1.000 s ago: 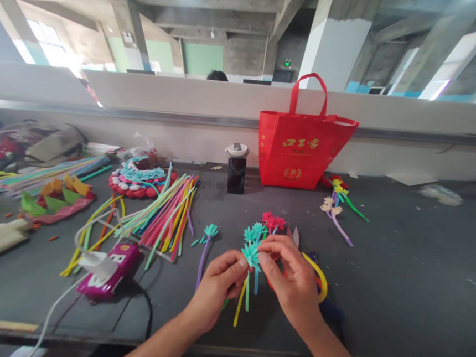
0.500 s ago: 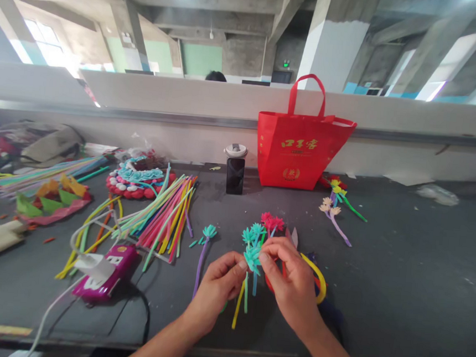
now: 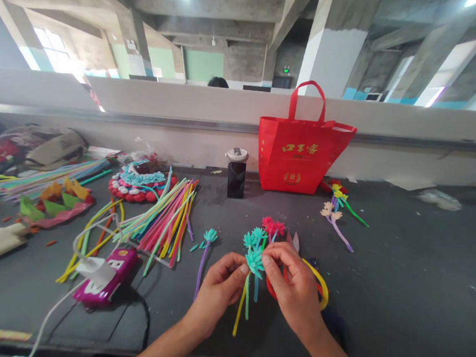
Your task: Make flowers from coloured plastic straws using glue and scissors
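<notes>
My left hand (image 3: 217,290) and my right hand (image 3: 295,286) are closed together on a teal foam flower (image 3: 254,260) with thin green, blue and yellow stems hanging below. The left fingers pinch the stem side and the right fingers pinch the teal head. Just behind lie more teal and red foam flowers (image 3: 269,228). A single teal flower on a purple stem (image 3: 204,250) lies to the left. Scissors with yellow and red handles (image 3: 318,283) lie partly under my right hand.
A pile of coloured foam strips (image 3: 168,217) and a pink glue gun (image 3: 106,281) with its cable lie at left. A red tote bag (image 3: 301,150), a dark cup with a lid (image 3: 236,173) and finished flowers (image 3: 337,209) stand farther back. A person's head shows over the partition.
Both hands have stayed closed on the teal flower, shifting only slightly. The view has tilted a little.
</notes>
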The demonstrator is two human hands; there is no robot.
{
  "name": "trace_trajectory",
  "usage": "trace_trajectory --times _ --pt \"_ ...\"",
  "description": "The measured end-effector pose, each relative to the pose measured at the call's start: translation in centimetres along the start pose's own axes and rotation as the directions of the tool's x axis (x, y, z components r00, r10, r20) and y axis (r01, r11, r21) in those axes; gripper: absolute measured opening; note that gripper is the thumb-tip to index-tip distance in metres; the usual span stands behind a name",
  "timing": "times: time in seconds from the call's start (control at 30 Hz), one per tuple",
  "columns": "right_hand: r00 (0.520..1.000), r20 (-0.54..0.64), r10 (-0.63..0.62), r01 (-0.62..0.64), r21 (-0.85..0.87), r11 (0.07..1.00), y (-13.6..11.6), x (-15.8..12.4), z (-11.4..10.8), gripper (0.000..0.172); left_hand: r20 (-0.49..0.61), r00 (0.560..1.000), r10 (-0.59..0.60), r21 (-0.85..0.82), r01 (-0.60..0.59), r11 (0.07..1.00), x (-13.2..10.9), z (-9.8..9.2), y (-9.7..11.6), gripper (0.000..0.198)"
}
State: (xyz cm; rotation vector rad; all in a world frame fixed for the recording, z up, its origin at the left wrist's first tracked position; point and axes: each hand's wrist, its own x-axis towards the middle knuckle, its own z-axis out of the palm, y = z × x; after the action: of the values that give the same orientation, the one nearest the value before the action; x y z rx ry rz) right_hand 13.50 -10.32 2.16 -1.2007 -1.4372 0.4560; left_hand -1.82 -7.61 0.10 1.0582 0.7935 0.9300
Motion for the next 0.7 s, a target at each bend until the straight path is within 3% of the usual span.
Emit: trace_trajectory --times 0.13,0.33,0.7 --pt "1.000 0.000 0.009 -0.009 0.020 1.000 0.06 -0.05 0.11 0.019 0.011 1.000 -0.001 0.036 0.001 0.999 -0.14 0.22 0.17 0.037" --pt "0.999 -0.035 0.040 -0.035 0.132 0.991 0.49 -0.27 -0.04 0.015 0.038 0.998 -0.057 -0.129 0.061 0.990 0.06 -0.17 0.32 0.033" --pt "0.999 -0.004 -0.041 0.041 0.020 0.999 0.60 -0.12 -0.05 0.011 0.058 0.993 -0.100 -0.171 0.109 0.979 0.09 -0.51 0.79 0.027"
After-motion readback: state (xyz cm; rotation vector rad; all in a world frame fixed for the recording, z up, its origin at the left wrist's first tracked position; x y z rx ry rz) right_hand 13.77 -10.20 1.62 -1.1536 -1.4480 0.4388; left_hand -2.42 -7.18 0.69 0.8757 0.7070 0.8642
